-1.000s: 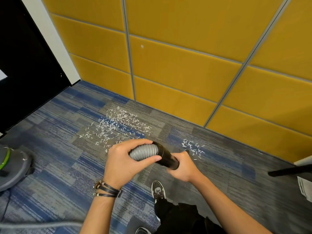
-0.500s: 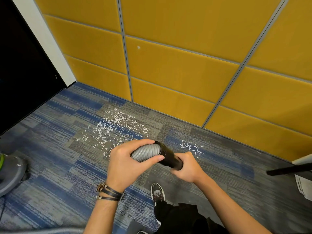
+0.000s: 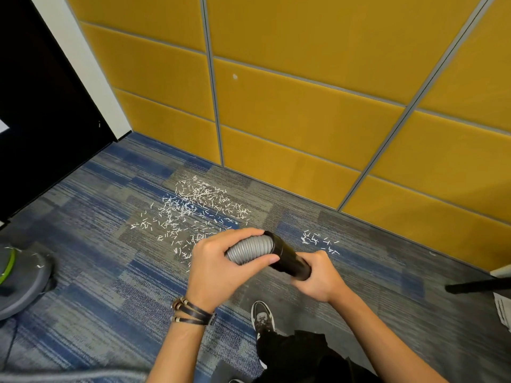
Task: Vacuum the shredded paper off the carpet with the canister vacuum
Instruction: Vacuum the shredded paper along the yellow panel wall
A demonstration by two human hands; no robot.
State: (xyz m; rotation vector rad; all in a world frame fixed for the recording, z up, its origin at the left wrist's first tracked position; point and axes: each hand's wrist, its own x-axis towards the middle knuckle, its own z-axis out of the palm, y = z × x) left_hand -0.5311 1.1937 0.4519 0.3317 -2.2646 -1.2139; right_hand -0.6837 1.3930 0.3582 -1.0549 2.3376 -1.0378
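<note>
Gripping the grey ribbed hose (image 3: 249,248) in the curled fingers of the left hand (image 3: 221,269), with the right hand (image 3: 318,280) wrapped round the black cuff (image 3: 287,258), the person holds both as a second ago. Neither has lowered, so pickup has likely not begun. Shredded paper (image 3: 193,208) lies on the carpet (image 3: 96,258) just beyond the hands, a smaller patch (image 3: 318,241) to its right. The canister vacuum (image 3: 19,283) sits near left. A shoe (image 3: 262,317) stands near; a black rod (image 3: 478,286) juts in at right, clear of the paper.
</note>
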